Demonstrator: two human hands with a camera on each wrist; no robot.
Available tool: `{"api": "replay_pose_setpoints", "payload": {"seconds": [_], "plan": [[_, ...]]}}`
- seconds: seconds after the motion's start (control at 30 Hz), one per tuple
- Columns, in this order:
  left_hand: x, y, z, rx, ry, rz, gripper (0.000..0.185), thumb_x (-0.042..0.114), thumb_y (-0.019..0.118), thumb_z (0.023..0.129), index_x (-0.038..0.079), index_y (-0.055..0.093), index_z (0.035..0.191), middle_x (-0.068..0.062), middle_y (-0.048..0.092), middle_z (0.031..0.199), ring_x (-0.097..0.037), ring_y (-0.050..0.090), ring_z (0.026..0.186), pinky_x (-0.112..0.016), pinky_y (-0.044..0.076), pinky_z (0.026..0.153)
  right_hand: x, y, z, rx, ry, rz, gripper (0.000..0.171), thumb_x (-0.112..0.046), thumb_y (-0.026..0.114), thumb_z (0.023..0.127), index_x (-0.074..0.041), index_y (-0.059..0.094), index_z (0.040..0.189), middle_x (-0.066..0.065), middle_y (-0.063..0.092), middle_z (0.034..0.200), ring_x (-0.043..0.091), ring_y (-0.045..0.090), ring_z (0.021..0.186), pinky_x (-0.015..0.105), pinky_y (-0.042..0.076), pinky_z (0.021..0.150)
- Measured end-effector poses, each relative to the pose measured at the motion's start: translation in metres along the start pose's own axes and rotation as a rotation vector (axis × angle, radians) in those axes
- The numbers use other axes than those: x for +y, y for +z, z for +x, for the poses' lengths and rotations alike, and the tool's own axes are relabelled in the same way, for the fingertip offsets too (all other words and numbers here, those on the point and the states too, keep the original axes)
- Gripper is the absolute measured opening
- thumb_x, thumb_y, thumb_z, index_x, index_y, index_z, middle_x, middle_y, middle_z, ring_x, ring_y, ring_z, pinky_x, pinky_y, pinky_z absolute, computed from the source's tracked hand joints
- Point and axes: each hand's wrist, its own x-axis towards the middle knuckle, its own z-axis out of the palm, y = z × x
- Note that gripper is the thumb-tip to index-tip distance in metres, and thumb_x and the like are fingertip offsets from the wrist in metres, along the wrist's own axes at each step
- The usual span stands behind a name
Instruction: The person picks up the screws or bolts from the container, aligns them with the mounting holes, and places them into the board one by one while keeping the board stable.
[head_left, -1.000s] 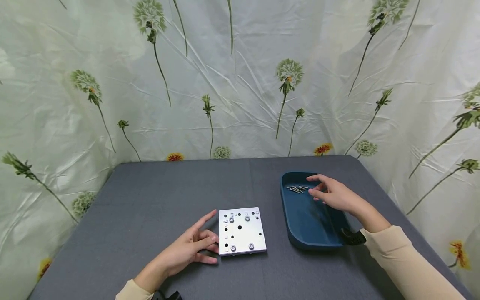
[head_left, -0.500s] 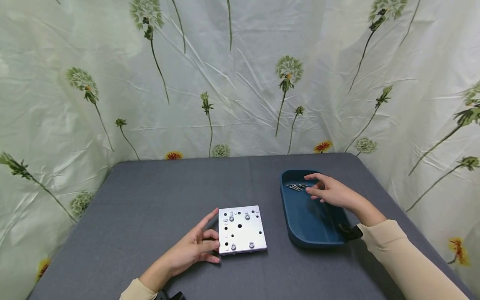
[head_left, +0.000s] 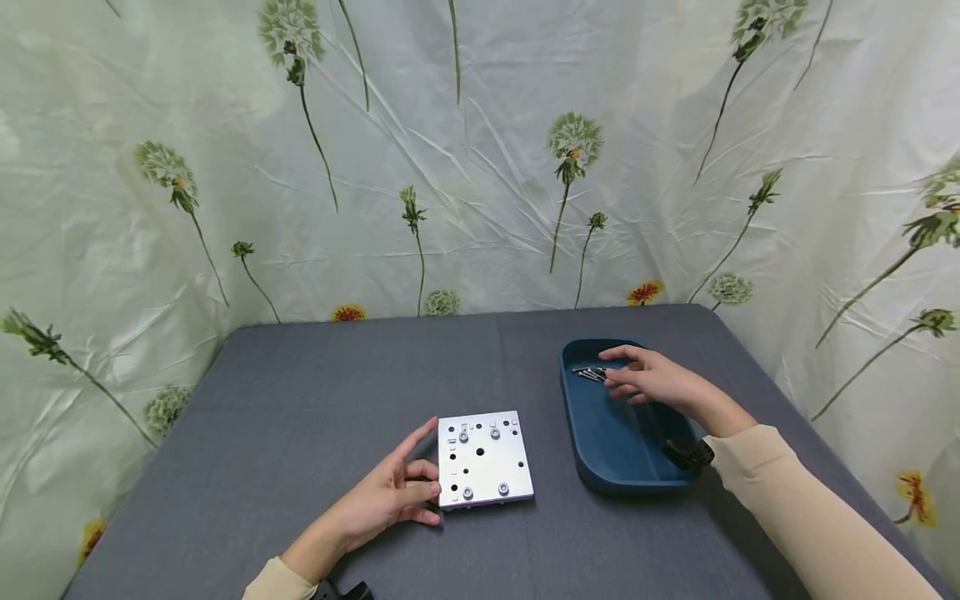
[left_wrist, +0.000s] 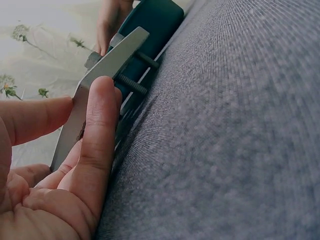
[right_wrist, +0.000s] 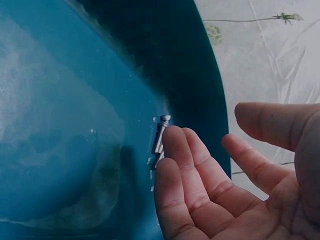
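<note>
A square silver metal plate [head_left: 483,458] with drilled holes and several socket-head screws lies before me. In the left wrist view, threaded screw shanks [left_wrist: 132,84] stick out beneath it. My left hand [head_left: 378,500] holds its left edge, thumb at the upper face and other fingers along the side and below. My right hand [head_left: 656,383] is inside the blue tray [head_left: 626,487], fingers loosely bent. Its fingertips are at a small pile of loose screws [head_left: 588,374] at the tray's far end. Fingers hide part of the pile in the right wrist view; no screw shows in their grasp.
A dark grey cloth covers the table [head_left: 360,375]. Behind it hangs a pale curtain [head_left: 480,167] printed with dandelions. The tray's raised wall surrounds the right hand, and a black band [head_left: 687,454] sits on that wrist.
My right hand has shifted left and closer over the loose screws. My left hand has edged right, its thumb now at the plate's edge. The plate and tray stay put.
</note>
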Motion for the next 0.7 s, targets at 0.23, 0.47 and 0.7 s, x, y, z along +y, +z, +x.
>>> {"api": "replay_pose_setpoints", "payload": {"seconds": [0.23, 0.47, 0.7], "plan": [[-0.002, 0.000, -0.001, 0.001, 0.005, 0.004, 0.098, 0.002, 0.067, 0.104, 0.028, 0.003, 0.174, -0.004, 0.062, 0.112, -0.016, 0.069, 0.099, -0.039, 0.065, 0.086, 0.005, 0.005, 0.008, 0.006, 0.018, 0.074, 0.056, -0.026, 0.053, 0.115, 0.001, 0.037, 0.162, 0.030, 0.066, 0.139, 0.024, 0.073, 0.114, 0.034, 0.059, 0.089], [-0.002, 0.000, -0.001, 0.001, 0.011, -0.001, 0.098, 0.001, 0.066, 0.104, 0.025, 0.002, 0.174, -0.004, 0.063, 0.112, -0.016, 0.069, 0.099, -0.038, 0.066, 0.084, 0.004, 0.010, 0.020, -0.002, 0.053, 0.088, 0.053, -0.023, 0.051, 0.115, 0.001, 0.038, 0.161, 0.028, 0.066, 0.139, 0.017, 0.073, 0.106, 0.034, 0.058, 0.088], [-0.002, 0.000, -0.001, 0.008, 0.014, -0.002, 0.097, 0.001, 0.067, 0.104, 0.025, 0.004, 0.174, -0.004, 0.062, 0.111, -0.017, 0.069, 0.098, -0.039, 0.066, 0.085, 0.001, 0.011, 0.029, -0.003, 0.068, 0.078, 0.051, -0.021, 0.049, 0.115, 0.002, 0.039, 0.160, 0.025, 0.070, 0.132, 0.014, 0.073, 0.100, 0.032, 0.059, 0.083]]}}
